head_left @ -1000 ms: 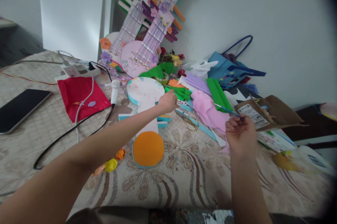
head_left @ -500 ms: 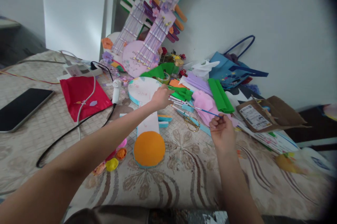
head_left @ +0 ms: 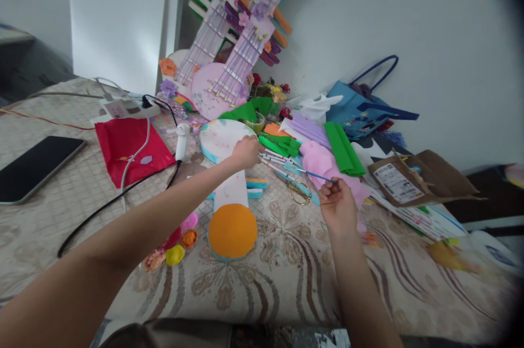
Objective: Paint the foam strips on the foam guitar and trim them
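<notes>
Slender blue stick [head_left: 317,175], one: pinched in right hand [head_left: 339,205]; long axis points leftward, toward left hand [head_left: 246,151], whose grip cannot be told.

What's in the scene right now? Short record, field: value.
left hand: beside green paper; grip contents unclear
right hand: holds thin blue stick
front center: white cutout, orange round end toward the person
near right hand: gold-handled scissors
left side: black phone, red packet
back right: blue bag
</notes>
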A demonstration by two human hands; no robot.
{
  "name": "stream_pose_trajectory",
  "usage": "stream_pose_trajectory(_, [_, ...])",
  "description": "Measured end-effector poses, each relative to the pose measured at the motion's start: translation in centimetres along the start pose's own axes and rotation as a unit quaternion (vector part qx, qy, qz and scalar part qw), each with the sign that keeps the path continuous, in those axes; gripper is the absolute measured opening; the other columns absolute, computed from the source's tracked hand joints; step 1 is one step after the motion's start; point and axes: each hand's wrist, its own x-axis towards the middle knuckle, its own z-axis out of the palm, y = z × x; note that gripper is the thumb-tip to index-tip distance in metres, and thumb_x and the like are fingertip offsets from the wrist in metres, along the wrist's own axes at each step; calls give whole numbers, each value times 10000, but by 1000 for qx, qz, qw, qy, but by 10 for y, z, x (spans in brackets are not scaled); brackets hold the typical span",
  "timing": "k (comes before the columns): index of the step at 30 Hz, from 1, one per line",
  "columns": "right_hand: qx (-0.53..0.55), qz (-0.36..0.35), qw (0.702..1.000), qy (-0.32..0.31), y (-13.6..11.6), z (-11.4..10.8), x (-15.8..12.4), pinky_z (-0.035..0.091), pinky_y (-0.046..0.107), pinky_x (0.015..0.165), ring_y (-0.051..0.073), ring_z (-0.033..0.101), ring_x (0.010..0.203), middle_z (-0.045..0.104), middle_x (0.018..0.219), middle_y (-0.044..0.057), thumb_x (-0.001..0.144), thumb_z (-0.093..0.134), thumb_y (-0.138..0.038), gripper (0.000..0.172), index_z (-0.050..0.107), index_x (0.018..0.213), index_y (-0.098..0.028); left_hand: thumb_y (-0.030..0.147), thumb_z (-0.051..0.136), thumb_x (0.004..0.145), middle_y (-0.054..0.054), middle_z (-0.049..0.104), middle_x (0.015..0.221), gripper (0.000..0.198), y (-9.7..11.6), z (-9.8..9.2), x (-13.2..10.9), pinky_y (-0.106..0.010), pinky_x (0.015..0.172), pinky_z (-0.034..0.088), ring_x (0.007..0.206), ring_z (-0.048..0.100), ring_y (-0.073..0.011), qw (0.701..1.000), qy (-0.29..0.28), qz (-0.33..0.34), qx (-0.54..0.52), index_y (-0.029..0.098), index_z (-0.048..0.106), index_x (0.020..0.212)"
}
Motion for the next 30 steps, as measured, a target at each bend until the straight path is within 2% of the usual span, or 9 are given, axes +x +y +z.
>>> stream_pose_trajectory(3, [1, -2, 1000, 1, 1, -1, 0, 401, 122, 446, 39, 493, 514, 561, 590, -40, 725, 657, -224, 100, 588, 718, -152, 187, 781, 639, -122, 619, 1110, 416, 2, -2, -1, -409, 878, 487, 1077, 567, -314, 999, -26, -14, 27, 199, 703, 1048])
stream_pose_trajectory(7, [0, -2, 1000, 4, 3, -2, 1, 401, 119, 448, 39, 498, 521, 559, 597, -45, 735, 657, -226, 100, 585, 719, -158, 246, 729, 745, -104, 621, 1118, 288, 6, -6, 0, -409, 883, 493, 1063, 579, -270, 997, -56, -12, 48, 166, 676, 1017])
stream_pose_trajectory(10, [-3, 2, 1000, 4, 4, -2, 1, 399, 123, 444, 38, 492, 512, 549, 599, -48, 734, 657, -228, 101, 585, 713, -161, 317, 595, 875, -96, 596, 1185, 306, 6, -6, 1, -444, 854, 513, 1027, 597, -234, 996, -72, -2, 60, 163, 591, 1140])
stream_pose_trajectory(17, [-7, 3, 1000, 6, 6, -2, 0, 396, 126, 443, 36, 489, 510, 545, 602, -50, 719, 664, -237, 112, 582, 720, -160, 334, 563, 896, -103, 576, 1220, 343, -3, -1, 3, -448, 843, 521, 1016, 602, -229, 995, -83, 10, 57, 172, 552, 1199])
stream_pose_trajectory(20, [-8, 7, 1000, 6, 7, -3, 0, 393, 129, 438, 38, 483, 505, 547, 593, -49, 711, 666, -241, 117, 584, 718, -157, 290, 600, 870, -85, 622, 1154, 262, -7, 0, 3, -443, 881, 498, 1048, 591, -238, 995, -81, 10, 48, 175, 623, 1105])
stream_pose_trajectory(22, [-8, 8, 1000, 8, 8, -3, 0, 395, 127, 440, 39, 482, 510, 549, 593, -48, 711, 661, -238, 111, 586, 716, -157, 235, 664, 803, -59, 671, 1062, 210, -8, 0, 3, -400, 900, 480, 1065, 583, -248, 996, -76, 11, 38, 201, 689, 1010])
stream_pose_trajectory(25, [-8, 7, 1000, 10, 10, -3, 0, 400, 123, 444, 38, 481, 520, 550, 603, -51, 717, 658, -236, 103, 585, 716, -163, 266, 741, 701, -51, 693, 1020, 279, -9, 0, 3, -357, 888, 473, 1061, 579, -262, 998, -56, 11, 21, 231, 724, 977])
stream_pose_trajectory(28, [-10, 8, 1000, 10, 12, -4, -1, 402, 122, 445, 40, 487, 525, 544, 610, -56, 716, 672, -248, 124, 576, 717, -170, 348, 723, 711, -77, 675, 1043, 227, -7, 0, 1, -369, 901, 459, 1065, 567, -269, 999, -29, 10, 8, 208, 737, 889])
stream_pose_trajectory(30, [-12, 8, 1000, 11, 13, -4, -1, 402, 122, 448, 40, 495, 529, 542, 615, -59, 709, 686, -257, 143, 571, 721, -172, 301, 682, 746, -88, 661, 1053, 140, -6, 1, 0, -377, 914, 446, 1069, 561, -267, 1000, -19, 10, 1, 197, 739, 822])
